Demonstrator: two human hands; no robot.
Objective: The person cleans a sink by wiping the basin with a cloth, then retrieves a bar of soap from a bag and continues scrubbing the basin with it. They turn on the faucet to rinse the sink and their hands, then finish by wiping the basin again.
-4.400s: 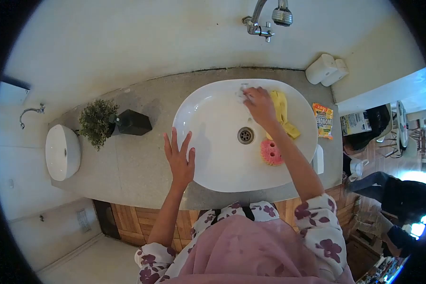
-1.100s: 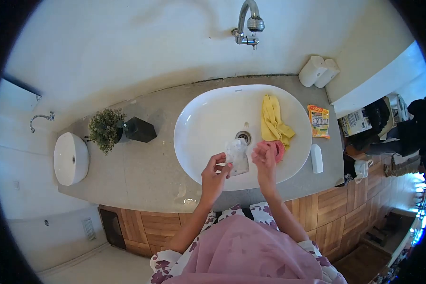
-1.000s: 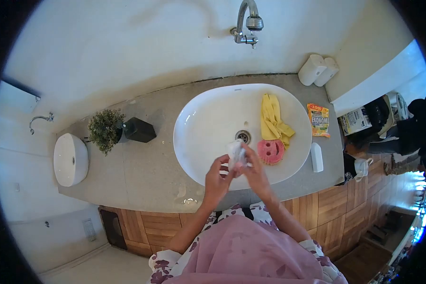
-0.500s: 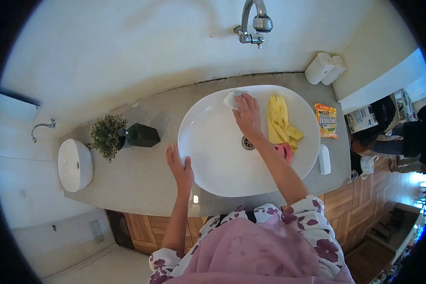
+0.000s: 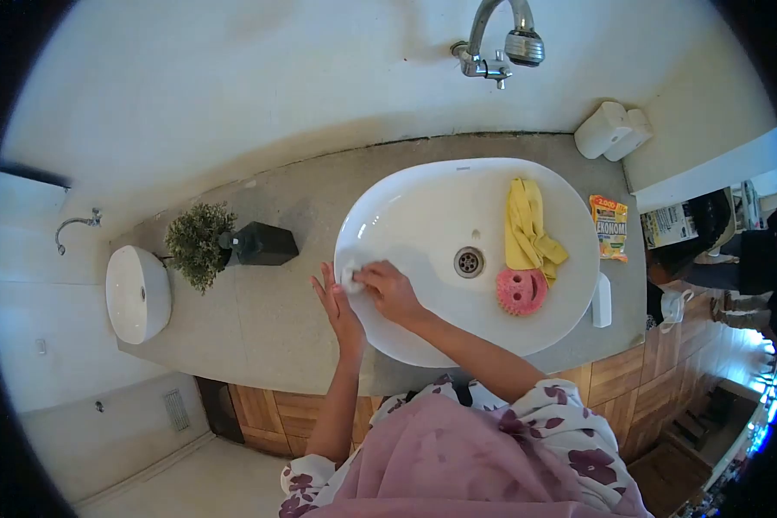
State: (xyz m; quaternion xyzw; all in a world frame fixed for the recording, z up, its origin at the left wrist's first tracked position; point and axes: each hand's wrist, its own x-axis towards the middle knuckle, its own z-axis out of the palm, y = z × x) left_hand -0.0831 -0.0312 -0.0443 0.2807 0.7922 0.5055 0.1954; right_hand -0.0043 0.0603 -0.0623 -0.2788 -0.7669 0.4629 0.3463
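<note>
My right hand (image 5: 390, 292) is closed on a crumpled white tissue (image 5: 350, 276), pressing it against the left inner wall of the oval white sink (image 5: 419, 220). Close beside it, my left hand (image 5: 343, 315) lies on the sink's left rim with its fingers stretched out. Yellow rubber gloves (image 5: 525, 226) lie in the right part of the basin. Just below them is a round pink scrub sponge (image 5: 521, 293) with a smiley face, partly touching a glove. The metal drain (image 5: 469, 262) shows at the basin's middle.
A chrome tap (image 5: 492, 56) juts from the wall above. Left stand a dark bottle (image 5: 266, 244) and a potted plant (image 5: 197, 246). To the right are an orange packet (image 5: 610, 229), a white block-shaped object (image 5: 602, 300) and white rolls (image 5: 603, 131). Another person's leg (image 5: 708, 274) shows far right.
My right hand has swept with the tissue from the sink's upper back wall to its left side, near my left hand. The pink sponge, partly hidden before by my arm, now shows fully.
</note>
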